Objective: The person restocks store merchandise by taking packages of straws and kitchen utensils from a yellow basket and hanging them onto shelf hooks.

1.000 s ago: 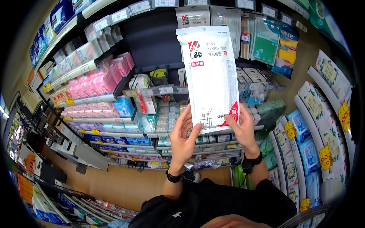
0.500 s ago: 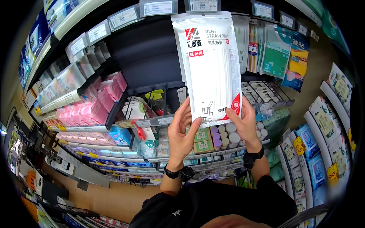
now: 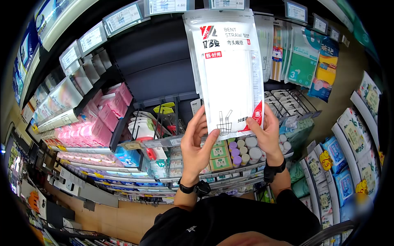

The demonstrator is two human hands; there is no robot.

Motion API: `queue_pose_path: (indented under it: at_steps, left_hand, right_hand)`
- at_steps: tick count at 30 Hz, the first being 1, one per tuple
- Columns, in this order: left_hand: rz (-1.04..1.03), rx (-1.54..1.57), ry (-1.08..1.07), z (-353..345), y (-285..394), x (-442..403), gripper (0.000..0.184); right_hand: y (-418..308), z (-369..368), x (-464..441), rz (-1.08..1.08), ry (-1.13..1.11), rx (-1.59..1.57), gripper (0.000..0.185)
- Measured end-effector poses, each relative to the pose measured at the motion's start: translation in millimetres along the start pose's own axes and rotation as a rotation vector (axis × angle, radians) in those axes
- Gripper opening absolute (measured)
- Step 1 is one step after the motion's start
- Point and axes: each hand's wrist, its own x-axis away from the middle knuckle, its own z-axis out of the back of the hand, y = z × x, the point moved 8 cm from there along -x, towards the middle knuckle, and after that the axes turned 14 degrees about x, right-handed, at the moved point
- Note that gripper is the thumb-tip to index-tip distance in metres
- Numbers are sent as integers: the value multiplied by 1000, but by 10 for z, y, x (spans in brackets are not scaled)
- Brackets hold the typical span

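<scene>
A white bag of bent straws (image 3: 227, 82) hangs upright in front of me, with red marks and a straw-cup drawing near its bottom. Its lower left corner is pinched by my left hand (image 3: 198, 143), thumb on the front and fingers behind. My right hand (image 3: 267, 133) grips the lower right corner in the same way. Another pack shows as a pale edge behind the bag's left side. The bag's top reaches up to the price tags (image 3: 226, 4); whether it still hangs from a hook is hidden.
Right of the bag hang a green pack (image 3: 304, 57) and a yellow-blue pack (image 3: 324, 67). Pink packages (image 3: 88, 133) fill a shelf at the left. Wire hooks (image 3: 293, 102) stick out below. Round white-lidded containers (image 3: 254, 152) stand behind my hands. Wipes (image 3: 344, 182) line the right shelf.
The view has shifted slightly closer to the shelf, so the price tags look larger. Both hands keep their hold on the bag's lower corners, and the bag appears slightly further right.
</scene>
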Motion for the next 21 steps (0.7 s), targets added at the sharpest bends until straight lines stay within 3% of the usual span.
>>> queue_pose_path:
  at_steps: [8, 21]
  left_hand:
    - [28, -4, -8, 90, -78, -11, 66]
    - [50, -69, 185, 425, 36, 270, 62]
  right_hand:
    - [91, -65, -159, -28, 15, -12, 31]
    - [628, -231, -775, -66, -12, 1, 34]
